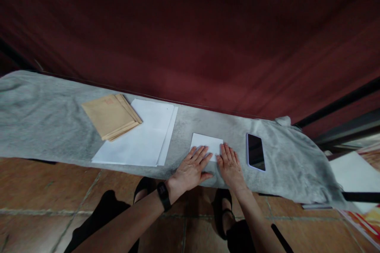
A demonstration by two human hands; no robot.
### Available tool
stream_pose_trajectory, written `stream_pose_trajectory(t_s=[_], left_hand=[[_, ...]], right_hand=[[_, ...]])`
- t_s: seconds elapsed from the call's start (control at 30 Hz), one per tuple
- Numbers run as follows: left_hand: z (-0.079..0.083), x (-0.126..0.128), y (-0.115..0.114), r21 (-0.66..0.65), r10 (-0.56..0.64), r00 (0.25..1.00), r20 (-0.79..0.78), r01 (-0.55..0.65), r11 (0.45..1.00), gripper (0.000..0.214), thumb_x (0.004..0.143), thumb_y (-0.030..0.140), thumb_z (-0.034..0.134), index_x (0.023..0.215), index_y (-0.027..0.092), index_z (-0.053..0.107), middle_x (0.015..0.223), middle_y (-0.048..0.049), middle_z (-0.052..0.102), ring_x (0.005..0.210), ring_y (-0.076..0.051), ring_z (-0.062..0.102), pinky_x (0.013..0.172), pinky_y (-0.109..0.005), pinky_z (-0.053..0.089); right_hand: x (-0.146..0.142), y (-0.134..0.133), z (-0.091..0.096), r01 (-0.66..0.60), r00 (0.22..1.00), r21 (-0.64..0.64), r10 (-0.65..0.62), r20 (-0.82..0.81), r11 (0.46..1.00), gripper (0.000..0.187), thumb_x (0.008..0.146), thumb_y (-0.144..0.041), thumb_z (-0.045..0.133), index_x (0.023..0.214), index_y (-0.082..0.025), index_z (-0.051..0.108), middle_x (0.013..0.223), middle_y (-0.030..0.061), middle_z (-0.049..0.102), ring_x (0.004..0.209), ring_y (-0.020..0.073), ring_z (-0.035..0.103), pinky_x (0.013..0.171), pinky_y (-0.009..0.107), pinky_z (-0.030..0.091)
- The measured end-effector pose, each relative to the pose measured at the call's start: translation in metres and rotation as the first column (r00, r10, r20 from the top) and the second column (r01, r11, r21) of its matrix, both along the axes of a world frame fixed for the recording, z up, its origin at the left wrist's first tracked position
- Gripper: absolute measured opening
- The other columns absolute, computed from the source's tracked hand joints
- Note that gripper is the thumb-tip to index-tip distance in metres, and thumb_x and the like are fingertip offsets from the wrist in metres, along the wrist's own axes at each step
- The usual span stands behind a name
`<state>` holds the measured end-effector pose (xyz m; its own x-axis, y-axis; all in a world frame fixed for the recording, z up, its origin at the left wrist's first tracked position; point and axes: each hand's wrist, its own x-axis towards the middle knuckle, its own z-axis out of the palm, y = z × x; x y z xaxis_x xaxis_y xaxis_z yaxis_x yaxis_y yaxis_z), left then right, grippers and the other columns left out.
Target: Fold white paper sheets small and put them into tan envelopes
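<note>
A small white folded paper (pixel 207 140) lies on the grey cloth in front of me. My left hand (pixel 192 167) rests flat over its lower left part, fingers spread and thumb out. On the paper's right edge lies my right hand (pixel 230 166), its fingers stretched out side by side. Both palms face down, and neither hand grips anything. The paper's near edge is partly hidden under the hands. Just right of my right hand is a phone (pixel 256 152) with a dark screen and a pale purple case.
Large white sheets (pixel 145 138) lie to the left, with a stack of brown envelopes (pixel 109 116) overlapping their corner. The grey cloth (pixel 44 114) covers a long narrow surface. Behind it hangs a dark red curtain (pixel 190 47). More paper (pixel 354 170) lies beyond the right end.
</note>
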<state>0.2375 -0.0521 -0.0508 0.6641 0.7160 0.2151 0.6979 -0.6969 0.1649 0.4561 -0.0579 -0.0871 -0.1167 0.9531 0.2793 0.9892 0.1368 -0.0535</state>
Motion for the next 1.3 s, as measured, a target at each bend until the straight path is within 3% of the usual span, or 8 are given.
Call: stream_pose_trajectory(t_s=[0.13,0.3,0.5,0.63,0.87,1.2,1.3], left_hand=[[-0.001,0.000,0.000,0.006,0.002,1.000,-0.013,-0.002,1.000,0.071,0.100,0.064,0.035,0.155,0.019,0.035,0.164,-0.0145,0.032,0.153,-0.027,0.027,0.125,-0.048,0.016],[-0.001,0.000,-0.001,0.003,0.008,1.000,-0.026,-0.008,1.000,0.070,0.100,0.064,0.034,0.154,0.019,0.036,0.164,-0.0139,0.032,0.153,-0.027,0.026,0.125,-0.048,0.016],[0.000,0.002,-0.001,0.002,0.013,0.999,-0.045,-0.013,1.000,0.070,0.100,0.063,0.035,0.153,0.017,0.039,0.163,-0.0151,0.034,0.152,-0.028,0.027,0.125,-0.049,0.016],[-0.001,0.002,-0.001,0.013,0.007,0.999,-0.045,-0.006,1.000,0.070,0.100,0.061,0.037,0.150,0.014,0.043,0.163,-0.0158,0.033,0.153,-0.028,0.027,0.125,-0.049,0.017],[-0.004,0.008,-0.001,-0.032,0.093,0.996,-0.010,-0.093,0.995,0.060,0.105,0.045,0.027,0.152,0.009,0.038,0.163,-0.0141,0.034,0.153,-0.023,0.026,0.126,-0.045,0.017],[0.000,0.035,0.022,-0.031,0.188,0.980,0.068,-0.186,0.982,0.058,0.104,0.034,0.022,0.153,0.006,0.036,0.161,-0.0144,0.038,0.152,-0.021,0.030,0.126,-0.044,0.024],[-0.002,0.044,0.029,-0.053,0.222,0.973,0.066,-0.219,0.974,0.060,0.105,0.040,0.021,0.153,0.006,0.037,0.161,-0.0145,0.037,0.152,-0.022,0.028,0.126,-0.044,0.024]], right_hand=[[0.006,0.001,0.004,0.036,0.999,-0.039,-0.036,0.000,0.999,0.052,0.106,-0.033,0.028,0.154,-0.017,0.041,0.161,0.0124,0.038,0.148,0.0288,0.035,0.118,0.048,0.032],[0.007,0.004,0.011,0.084,0.990,-0.041,-0.088,-0.108,0.996,0.054,0.105,-0.033,0.026,0.152,-0.011,0.044,0.159,0.0167,0.040,0.147,0.0297,0.036,0.117,0.049,0.034],[-0.010,0.007,0.017,-0.102,0.971,-0.016,0.096,-0.220,0.995,0.056,0.106,-0.036,0.027,0.155,-0.011,0.036,0.162,0.0153,0.035,0.151,0.0249,0.031,0.120,0.048,0.032],[-0.023,0.004,0.016,-0.176,0.971,-0.041,0.167,-0.172,0.984,0.054,0.108,-0.037,0.026,0.154,-0.012,0.040,0.162,0.0143,0.036,0.150,0.0243,0.032,0.121,0.047,0.031],[-0.030,-0.001,0.016,-0.125,0.991,-0.029,0.124,-0.043,0.992,0.054,0.108,-0.037,0.028,0.155,-0.011,0.038,0.162,0.0141,0.036,0.149,0.0254,0.035,0.121,0.046,0.028],[-0.034,0.009,0.022,-0.072,0.992,-0.029,0.068,-0.107,0.997,0.051,0.107,-0.023,0.022,0.153,-0.011,0.041,0.159,0.0121,0.040,0.149,0.0221,0.035,0.121,0.045,0.028],[-0.037,0.014,0.024,-0.080,0.995,-0.046,0.077,-0.066,0.996,0.050,0.105,-0.019,0.028,0.152,-0.014,0.043,0.160,0.0116,0.039,0.151,0.0240,0.031,0.121,0.047,0.026]])
